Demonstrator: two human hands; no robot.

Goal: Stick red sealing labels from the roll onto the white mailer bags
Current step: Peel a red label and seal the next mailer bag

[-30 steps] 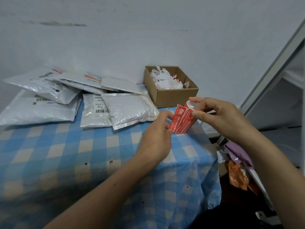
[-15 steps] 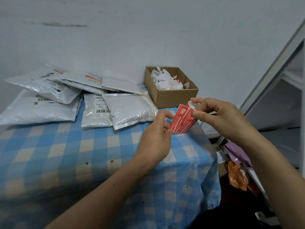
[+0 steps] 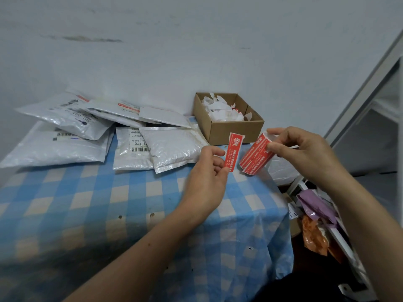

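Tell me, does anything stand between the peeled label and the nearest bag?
Nothing visible does. The left hand pinches the label in the air just right of the nearest bag, with no object between them.

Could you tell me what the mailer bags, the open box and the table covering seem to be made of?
White mailer bags: glossy plastic film, by their shine and crinkles. Open box: plain brown cardboard, matte, with raw edges. Checked table covering: probably thin plastic sheet, given its faint sheen where it drapes; fabric is possible.
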